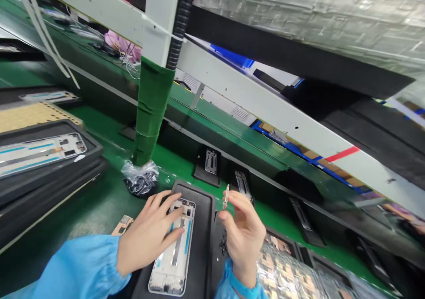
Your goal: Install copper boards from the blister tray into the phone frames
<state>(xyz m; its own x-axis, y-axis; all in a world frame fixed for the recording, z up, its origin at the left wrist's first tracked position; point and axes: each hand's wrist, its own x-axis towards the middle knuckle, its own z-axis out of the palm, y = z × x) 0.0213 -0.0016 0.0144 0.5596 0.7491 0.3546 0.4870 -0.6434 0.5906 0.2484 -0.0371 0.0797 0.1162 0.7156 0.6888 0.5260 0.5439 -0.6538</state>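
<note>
A silver phone frame (pixel 168 279) with blue adhesive strips and a dark flex cable lies in a black tray (pixel 203 254). My left hand (pixel 151 232) rests on its upper part, fingers spread and partly covering it. To the right of that tray, my right hand (pixel 244 232) is raised, pinching a small thin circuit board (pixel 226 197) between thumb and fingers. The board is seen nearly edge-on, so its face is hidden. Beside my left wrist, a copper-coloured board (pixel 122 224) lies on the green bench, partly covered by the hand.
Stacked black trays (pixel 49 181) at the left carry another phone frame (pixel 43 150). A plastic bag of black parts (pixel 141 177) sits by a green-wrapped post (pixel 151 108). Clear trays of boards (pixel 282 272) stand at right. Phone frames in trays (pixel 211 161) line the green belt behind.
</note>
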